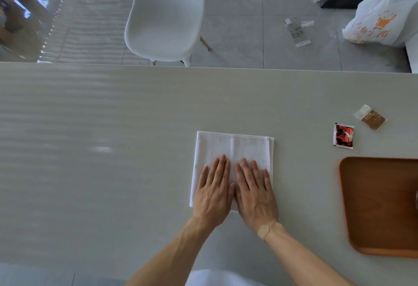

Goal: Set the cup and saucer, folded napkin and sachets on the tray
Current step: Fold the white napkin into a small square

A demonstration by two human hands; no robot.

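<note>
One folded white napkin (233, 150) lies on the pale grey surface (90, 150), a little right of the frame's centre. Two hands rest on its lower half, side by side and nearly touching: the left hand (213, 192) and the right hand (255, 193), both flat with fingers straight and close together, palms pressing down on the cloth and gripping nothing. The napkin's upper half shows bare above the fingertips. A tan plaster (263, 232) sits on the right wrist.

Two sachets lie on the surface to the right of the napkin, well apart from the hands: a red and black sachet (343, 135), and a brown and clear sachet (371, 117) just up and right of it, the two near each other but not touching. One wooden tray (373, 206) sits at the right edge of the frame, below the sachets, partly cut off.

Beyond the surface's far edge, one white chair (165, 14) stands at upper centre, and one white plastic bag (382, 14) with orange print lies at upper right.
</note>
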